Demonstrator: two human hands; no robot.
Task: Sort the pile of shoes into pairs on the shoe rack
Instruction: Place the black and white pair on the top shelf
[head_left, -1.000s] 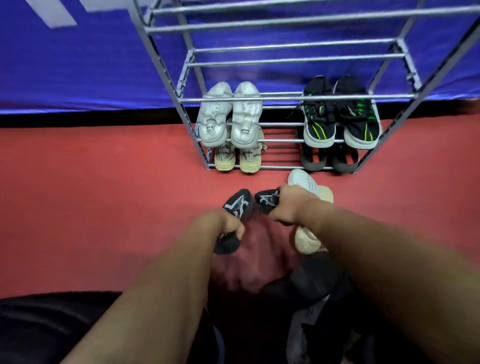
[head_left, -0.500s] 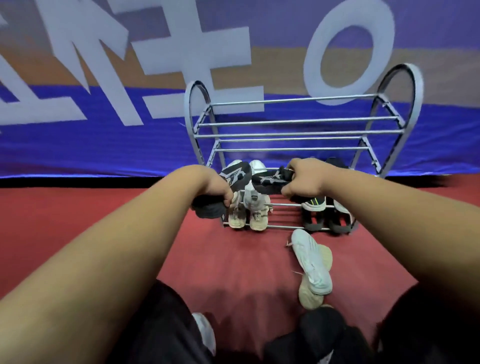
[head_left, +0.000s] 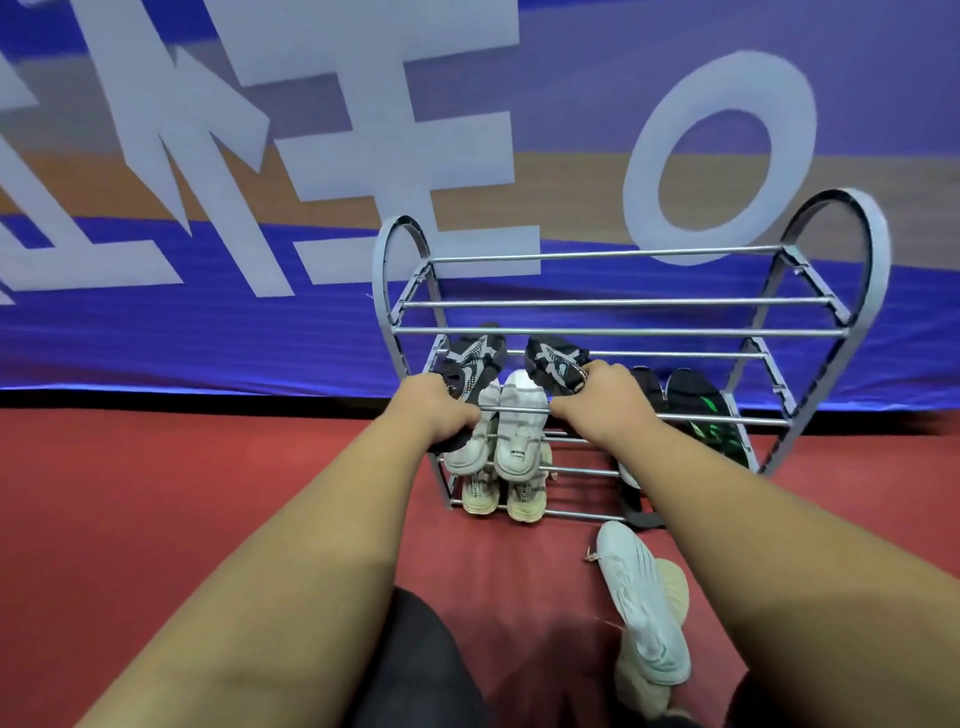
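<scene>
Left hand (head_left: 434, 410) and right hand (head_left: 597, 397) each clasp a black sneaker with grey pattern, left one (head_left: 475, 364), right one (head_left: 553, 361), at the shoe rack (head_left: 623, 330) above white sneakers (head_left: 498, 431); pale shoes (head_left: 644, 618) on the red floor (head_left: 182, 493).

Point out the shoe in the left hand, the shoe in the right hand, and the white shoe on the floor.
Left-hand shoe (head_left: 475, 361), head view, patterned upper.
Right-hand shoe (head_left: 553, 358), head view, patterned upper.
White floor shoe (head_left: 641, 603), head view, mid upper.

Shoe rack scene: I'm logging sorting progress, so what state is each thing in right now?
Left hand: shut on a black patterned shoe.
Right hand: shut on the matching black patterned shoe.
White sneaker pair: on the grey metal shoe rack.
Black-and-green sneaker: on the rack.
White shoe: lying on the red floor, unsorted.
</scene>
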